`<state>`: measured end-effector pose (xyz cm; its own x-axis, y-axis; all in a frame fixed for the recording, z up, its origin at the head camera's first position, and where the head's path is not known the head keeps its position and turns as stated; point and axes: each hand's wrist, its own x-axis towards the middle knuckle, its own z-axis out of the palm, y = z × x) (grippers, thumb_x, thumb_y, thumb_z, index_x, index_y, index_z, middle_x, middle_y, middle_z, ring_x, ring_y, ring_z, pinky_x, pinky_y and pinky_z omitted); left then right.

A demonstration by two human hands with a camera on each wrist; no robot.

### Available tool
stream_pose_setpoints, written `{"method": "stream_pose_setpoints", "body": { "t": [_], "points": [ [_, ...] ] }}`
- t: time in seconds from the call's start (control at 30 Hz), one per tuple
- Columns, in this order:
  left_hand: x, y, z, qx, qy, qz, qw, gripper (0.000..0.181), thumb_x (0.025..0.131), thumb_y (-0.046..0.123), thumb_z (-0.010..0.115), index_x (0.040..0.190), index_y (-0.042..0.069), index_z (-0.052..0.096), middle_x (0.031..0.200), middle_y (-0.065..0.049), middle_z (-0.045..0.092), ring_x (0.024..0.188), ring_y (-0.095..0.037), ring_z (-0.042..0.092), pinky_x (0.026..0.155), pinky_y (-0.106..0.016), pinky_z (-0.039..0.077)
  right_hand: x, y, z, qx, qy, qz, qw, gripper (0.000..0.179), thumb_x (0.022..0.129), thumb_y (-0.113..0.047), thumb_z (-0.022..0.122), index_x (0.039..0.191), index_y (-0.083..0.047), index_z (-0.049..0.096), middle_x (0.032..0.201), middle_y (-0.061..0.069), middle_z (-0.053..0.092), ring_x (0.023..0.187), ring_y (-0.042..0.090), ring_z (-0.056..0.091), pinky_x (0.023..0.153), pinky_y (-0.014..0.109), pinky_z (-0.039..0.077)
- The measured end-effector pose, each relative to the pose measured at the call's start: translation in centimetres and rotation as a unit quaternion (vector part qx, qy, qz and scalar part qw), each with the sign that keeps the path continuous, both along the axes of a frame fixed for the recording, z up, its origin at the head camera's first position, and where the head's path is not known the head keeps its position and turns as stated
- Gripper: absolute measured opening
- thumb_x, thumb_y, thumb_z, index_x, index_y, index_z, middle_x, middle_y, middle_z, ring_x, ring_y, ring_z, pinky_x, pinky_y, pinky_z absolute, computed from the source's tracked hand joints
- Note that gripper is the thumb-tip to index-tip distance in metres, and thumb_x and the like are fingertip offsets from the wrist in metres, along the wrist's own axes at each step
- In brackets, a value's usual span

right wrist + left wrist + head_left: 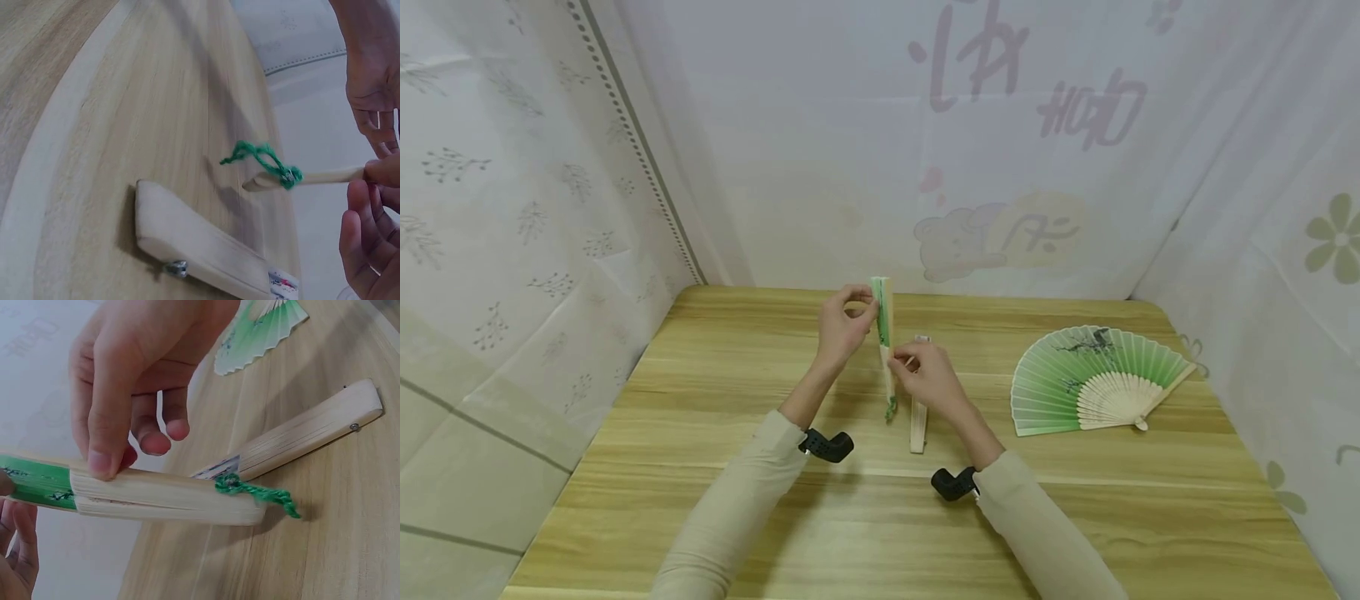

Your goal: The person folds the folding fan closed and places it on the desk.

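Note:
A folded fan (pixel 883 315) with green pleats and pale wooden ribs stands nearly upright above the table, its green cord (pixel 262 492) hanging from the lower, riveted end. High on the pleated part, my left hand (pixel 844 327) pinches it between thumb and fingers. My right hand (pixel 931 375) grips the ribs lower down with thumb and forefinger; the other fingers bend loosely. Beneath the right hand lies a second folded fan (pixel 918 427), pale ribs facing up and a metal rivet (pixel 176 268) at its near end, partly covered by that hand in the head view.
A spread green fan (pixel 1097 379) with a dark bird-and-branch print lies at the right of the wooden table (pixel 700 500). Patterned white curtains (pixel 820 167) hang behind and along both sides. Black wrist cameras (pixel 829 446) sit at both cuffs.

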<state>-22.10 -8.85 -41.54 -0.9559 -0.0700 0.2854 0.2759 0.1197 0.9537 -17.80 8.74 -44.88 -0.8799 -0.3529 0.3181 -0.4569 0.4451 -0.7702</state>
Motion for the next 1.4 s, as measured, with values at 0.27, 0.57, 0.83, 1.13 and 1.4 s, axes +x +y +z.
{"method": "stream_pose_setpoints", "body": {
  "t": [0.27, 0.57, 0.83, 1.13, 1.4],
  "points": [
    [0.2, -0.5, -0.4, 0.01, -0.029, -0.008, 0.9995, 0.02, 0.1, 0.009, 0.067, 0.116, -0.004, 0.066, 0.104, -0.019, 0.067, 0.082, -0.038, 0.069, 0.057, -0.024, 0.052, -0.2, -0.4, 0.1, 0.001, -0.012, -0.008, 0.9999, 0.009, 0.098, -0.004, 0.068, 0.096, 0.0, 0.076, 0.089, 0.005, 0.067, 0.076, 0.016, 0.063, 0.068, 0.032, 0.055],
    [1.0, -1.3, -2.0, -0.038, -0.086, -0.118, 0.9886, 0.027, 0.101, 0.01, 0.066, 0.124, -0.004, 0.064, 0.109, -0.019, 0.067, 0.097, -0.048, 0.066, 0.078, -0.059, 0.056, -0.7, -0.1, -0.6, -0.055, -0.096, 0.014, 0.9938, 0.013, 0.102, -0.002, 0.06, 0.093, 0.003, 0.07, 0.087, 0.015, 0.066, 0.073, 0.036, 0.068, 0.06, 0.033, 0.056],
    [2.1, -2.1, -3.3, -0.08, -0.126, -0.177, 0.9728, 0.028, 0.1, 0.009, 0.067, 0.124, -0.004, 0.063, 0.109, -0.02, 0.069, 0.093, -0.034, 0.07, 0.077, -0.057, 0.057, -1.0, 0.5, -1.2, -0.108, -0.181, 0.023, 0.9772, 0.017, 0.105, -0.005, 0.057, 0.099, 0.005, 0.07, 0.079, 0.013, 0.065, 0.075, 0.036, 0.066, 0.071, 0.053, 0.057],
    [3.0, -2.3, -4.1, -0.075, -0.123, -0.192, 0.9708, 0.028, 0.098, 0.004, 0.067, 0.124, -0.008, 0.061, 0.106, -0.024, 0.069, 0.088, -0.035, 0.07, 0.076, -0.058, 0.057, -1.1, 0.4, -1.4, -0.133, -0.221, 0.01, 0.9661, 0.018, 0.103, -0.006, 0.06, 0.107, 0.008, 0.071, 0.081, 0.01, 0.067, 0.071, 0.019, 0.065, 0.074, 0.053, 0.058],
    [3.8, -2.5, -4.3, -0.058, -0.14, -0.173, 0.9733, 0.03, 0.097, 0.008, 0.071, 0.124, -0.002, 0.063, 0.107, -0.021, 0.069, 0.085, -0.031, 0.071, 0.076, -0.058, 0.057, -0.7, -0.1, -1.5, -0.167, -0.243, -0.011, 0.9554, 0.021, 0.102, -0.006, 0.062, 0.112, 0.011, 0.069, 0.082, 0.013, 0.068, 0.069, 0.016, 0.064, 0.073, 0.045, 0.059]
  ]
}}
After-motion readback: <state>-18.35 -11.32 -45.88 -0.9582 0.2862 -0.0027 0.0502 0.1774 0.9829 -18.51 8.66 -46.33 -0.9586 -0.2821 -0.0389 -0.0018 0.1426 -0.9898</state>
